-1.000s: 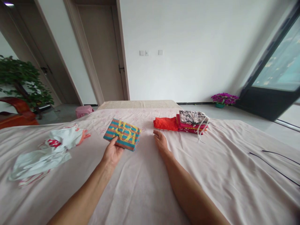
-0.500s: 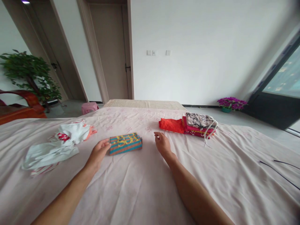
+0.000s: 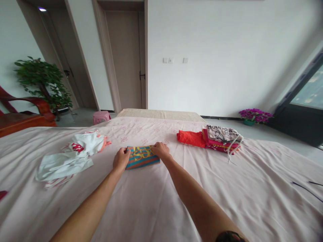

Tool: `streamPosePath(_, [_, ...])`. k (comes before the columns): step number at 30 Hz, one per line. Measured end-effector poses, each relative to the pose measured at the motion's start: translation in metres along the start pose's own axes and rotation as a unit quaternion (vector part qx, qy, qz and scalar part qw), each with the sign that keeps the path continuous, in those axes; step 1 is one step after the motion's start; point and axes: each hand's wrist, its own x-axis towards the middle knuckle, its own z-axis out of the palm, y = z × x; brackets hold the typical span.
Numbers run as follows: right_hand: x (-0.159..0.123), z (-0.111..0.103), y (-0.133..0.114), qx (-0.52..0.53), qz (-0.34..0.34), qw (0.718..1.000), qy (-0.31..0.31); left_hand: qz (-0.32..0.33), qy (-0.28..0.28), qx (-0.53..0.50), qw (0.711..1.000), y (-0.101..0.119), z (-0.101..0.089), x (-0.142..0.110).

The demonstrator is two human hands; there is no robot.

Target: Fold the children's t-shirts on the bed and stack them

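Observation:
A folded striped garment (image 3: 142, 160), blue and brown with yellow lettering, lies on the pale pink sheet in front of me. Its left end is pinched by my left hand (image 3: 121, 159), with the fingers closed over the edge. At the upper right corner, my right hand (image 3: 161, 150) is closed on the cloth, fingers over the top. To the right sits a stack of folded clothes (image 3: 222, 135) with a printed "Boundless" piece and a white cord on top. A red folded garment (image 3: 191, 138) lies against the stack's left side.
Rumpled white clothes (image 3: 67, 161) with red and orange parts lie to the left. The pink sheet (image 3: 141, 208) has soft wrinkles. Dark cables (image 3: 309, 192) cross its right side. Beyond are a pink stool (image 3: 101, 117), a wooden chair (image 3: 37, 114) and purple flowers (image 3: 256, 115).
My right hand has moved left onto the striped garment, and my left hand has closed on its left end. The camera view has shifted slightly, moving the whole scene rightward.

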Motion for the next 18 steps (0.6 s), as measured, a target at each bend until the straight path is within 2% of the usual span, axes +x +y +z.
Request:
streamPosePath(5, [-0.024, -0.004, 0.001, -0.031, -0.088, 0.981, 0.169, -0.006, -0.001, 0.021, 1.000, 0.014, -0.006, -0.003])
streamPosePath(7, [-0.031, -0.006, 0.003, -0.037, -0.111, 0.972, 0.204, -0.003, -0.001, 0.037, 0.999, 0.019, -0.007, -0.003])
streamPosePath(9, [-0.033, -0.005, 0.006, -0.031, -0.092, 0.976, 0.193, 0.005, -0.004, 0.053, 0.999, 0.023, -0.006, -0.002])
streamPosePath(13, [-0.030, 0.004, 0.015, -0.006, 0.012, 0.995, 0.098, 0.028, -0.010, 0.089, 0.996, 0.025, -0.004, -0.002])
streamPosePath(15, [-0.029, 0.006, 0.021, -0.007, 0.032, 0.997, 0.066, 0.048, 0.009, 0.112, 0.993, 0.027, -0.004, -0.005])
streamPosePath(16, [-0.028, 0.005, 0.022, -0.008, 0.031, 0.997, 0.064, 0.073, 0.026, 0.122, 0.990, 0.029, -0.004, -0.006])
streamPosePath(18, [-0.028, 0.002, 0.021, -0.008, 0.012, 0.994, 0.104, 0.159, 0.056, 0.125, 0.978, 0.034, -0.003, -0.011])
